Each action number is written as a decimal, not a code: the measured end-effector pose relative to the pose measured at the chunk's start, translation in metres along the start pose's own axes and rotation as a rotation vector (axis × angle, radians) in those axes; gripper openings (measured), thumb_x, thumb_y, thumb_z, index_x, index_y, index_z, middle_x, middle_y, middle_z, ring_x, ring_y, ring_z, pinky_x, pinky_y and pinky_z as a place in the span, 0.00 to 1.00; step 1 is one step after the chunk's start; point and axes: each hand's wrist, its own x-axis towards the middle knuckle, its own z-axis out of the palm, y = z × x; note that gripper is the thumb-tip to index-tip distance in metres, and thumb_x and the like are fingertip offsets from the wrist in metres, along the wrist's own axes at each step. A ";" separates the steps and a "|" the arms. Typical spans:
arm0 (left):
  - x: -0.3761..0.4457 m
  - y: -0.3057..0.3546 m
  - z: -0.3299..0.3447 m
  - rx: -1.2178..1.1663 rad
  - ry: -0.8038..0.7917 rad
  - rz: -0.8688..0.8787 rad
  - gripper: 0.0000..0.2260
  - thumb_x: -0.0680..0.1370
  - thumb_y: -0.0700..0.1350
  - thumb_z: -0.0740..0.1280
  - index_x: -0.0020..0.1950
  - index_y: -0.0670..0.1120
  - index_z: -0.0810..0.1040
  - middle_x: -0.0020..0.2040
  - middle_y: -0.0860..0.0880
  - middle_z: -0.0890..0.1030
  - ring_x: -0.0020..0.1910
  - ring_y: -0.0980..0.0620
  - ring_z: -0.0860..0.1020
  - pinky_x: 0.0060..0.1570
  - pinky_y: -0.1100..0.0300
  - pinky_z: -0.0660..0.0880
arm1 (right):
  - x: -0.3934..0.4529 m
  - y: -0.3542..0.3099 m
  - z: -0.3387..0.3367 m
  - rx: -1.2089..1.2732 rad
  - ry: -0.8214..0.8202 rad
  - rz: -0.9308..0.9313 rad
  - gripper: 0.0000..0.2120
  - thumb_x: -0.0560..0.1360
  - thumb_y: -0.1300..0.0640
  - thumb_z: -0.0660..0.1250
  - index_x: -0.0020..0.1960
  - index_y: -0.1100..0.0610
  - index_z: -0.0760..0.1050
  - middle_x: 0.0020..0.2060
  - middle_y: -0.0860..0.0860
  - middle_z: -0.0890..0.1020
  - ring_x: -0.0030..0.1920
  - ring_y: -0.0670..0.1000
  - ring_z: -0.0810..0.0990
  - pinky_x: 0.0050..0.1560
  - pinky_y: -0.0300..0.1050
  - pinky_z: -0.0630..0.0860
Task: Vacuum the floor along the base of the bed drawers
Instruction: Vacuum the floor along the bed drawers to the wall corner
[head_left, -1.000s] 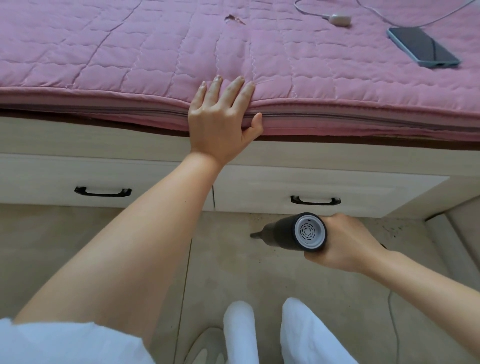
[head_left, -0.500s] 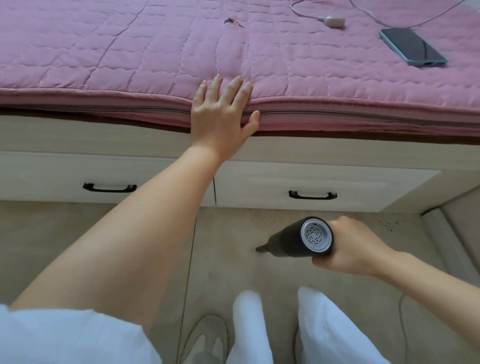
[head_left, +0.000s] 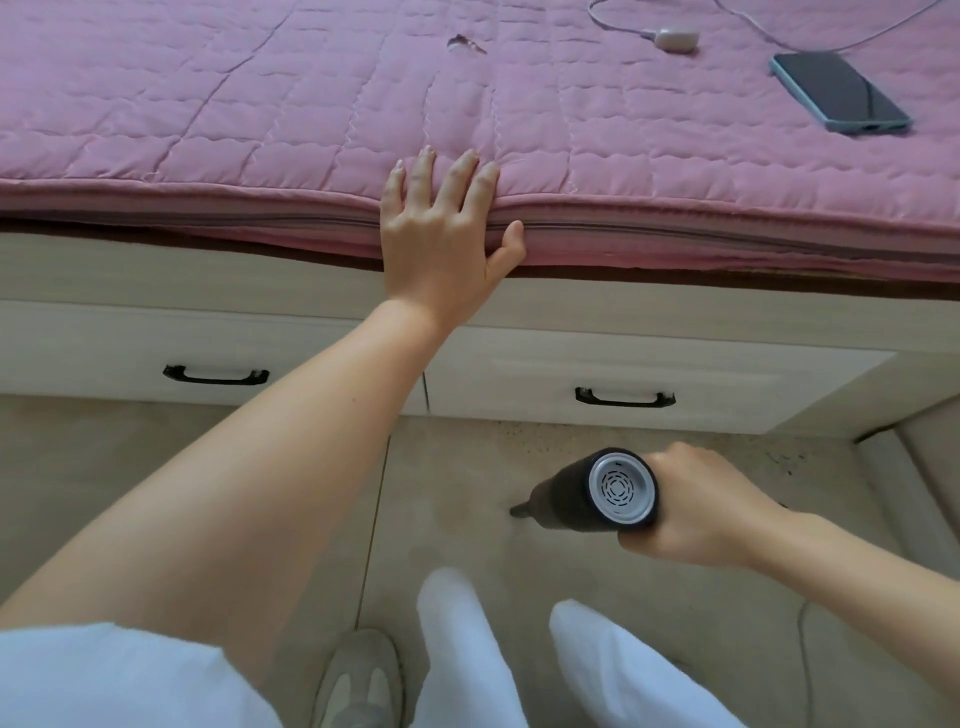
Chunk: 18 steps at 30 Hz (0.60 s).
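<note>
A black handheld vacuum (head_left: 592, 493) with a grey vented rear cap points its narrow nozzle down and left at the beige floor (head_left: 467, 519). My right hand (head_left: 701, 509) grips its handle from the right. Two pale bed drawers (head_left: 675, 374) with black handles (head_left: 625, 398) run along the bed base; specks of dirt lie on the floor just below the right drawer. My left hand (head_left: 441, 228) rests flat on the edge of the pink quilted mattress (head_left: 208, 130), fingers straight, thumb against its side.
A phone (head_left: 839, 93) and a white charger with cable (head_left: 675, 39) lie on the mattress at the far right. A pale ledge (head_left: 904, 493) borders the floor on the right. My white trouser legs and a grey shoe (head_left: 358, 680) are at the bottom.
The vacuum and my right hand have moved slightly toward me and to the right, away from the drawer base. My left hand stays on the mattress edge.
</note>
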 end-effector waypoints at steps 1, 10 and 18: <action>0.000 0.004 0.001 -0.004 0.003 -0.019 0.22 0.77 0.57 0.61 0.62 0.45 0.82 0.62 0.47 0.82 0.64 0.36 0.77 0.66 0.38 0.70 | 0.001 0.002 0.000 0.002 -0.008 -0.008 0.11 0.60 0.46 0.66 0.35 0.45 0.64 0.27 0.45 0.71 0.32 0.52 0.73 0.29 0.42 0.65; 0.004 0.020 0.000 0.029 -0.108 -0.077 0.24 0.79 0.59 0.58 0.66 0.47 0.80 0.66 0.47 0.80 0.67 0.36 0.75 0.68 0.37 0.67 | 0.006 0.022 0.002 0.072 -0.068 -0.057 0.09 0.57 0.47 0.66 0.33 0.44 0.67 0.25 0.49 0.71 0.28 0.52 0.70 0.28 0.46 0.65; 0.011 0.021 -0.021 -0.030 -0.444 -0.142 0.31 0.80 0.65 0.44 0.78 0.53 0.65 0.78 0.54 0.65 0.79 0.43 0.57 0.78 0.44 0.49 | -0.011 0.027 0.010 0.159 -0.122 -0.069 0.10 0.58 0.51 0.69 0.33 0.44 0.68 0.23 0.47 0.70 0.26 0.46 0.65 0.26 0.41 0.62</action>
